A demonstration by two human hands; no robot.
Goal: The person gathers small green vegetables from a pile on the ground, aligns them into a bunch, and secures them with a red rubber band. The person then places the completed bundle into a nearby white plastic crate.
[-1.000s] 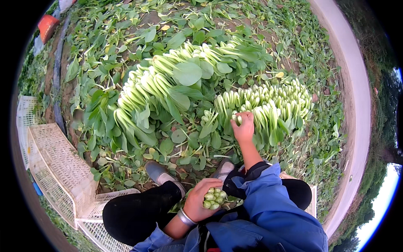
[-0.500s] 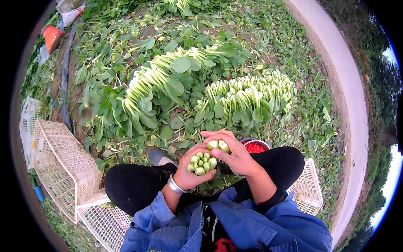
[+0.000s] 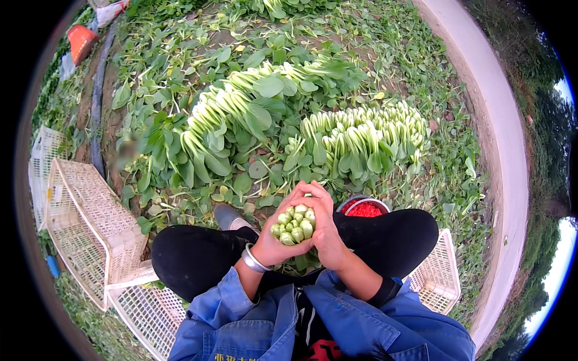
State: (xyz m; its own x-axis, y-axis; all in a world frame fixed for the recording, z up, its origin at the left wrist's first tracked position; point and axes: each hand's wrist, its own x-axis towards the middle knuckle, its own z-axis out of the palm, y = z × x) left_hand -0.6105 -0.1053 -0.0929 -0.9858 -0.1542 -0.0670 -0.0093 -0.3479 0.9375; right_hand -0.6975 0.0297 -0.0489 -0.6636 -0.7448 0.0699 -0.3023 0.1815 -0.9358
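Cupped between both hands, in front of my crossed legs, is a bunch of bok choy (image 3: 293, 225), its pale green stem ends facing up. My left hand (image 3: 269, 246), with a silver bangle at the wrist, wraps the bunch from the left. Closing round the right side is my right hand (image 3: 326, 236); the two hands' fingertips meet on the far side. The leaves below the hands are mostly hidden. Ahead, a long curved row of bok choy (image 3: 226, 107) lies on the ground. A second, denser group of bok choy (image 3: 367, 139) lies to its right.
Beside my right knee stands a round container (image 3: 344, 205) of small red pieces (image 3: 365, 209). Pale plastic crates (image 3: 90, 207) sit at left, another crate (image 3: 438, 274) at lower right. A dark hose (image 3: 98, 102) runs along the left; a paved path (image 3: 490, 108) curves along the right.
My right hand has brought the few bok choy it held over to the left hand's bunch; they now form one bunch, with both hands closed round it. The view has shifted slightly.
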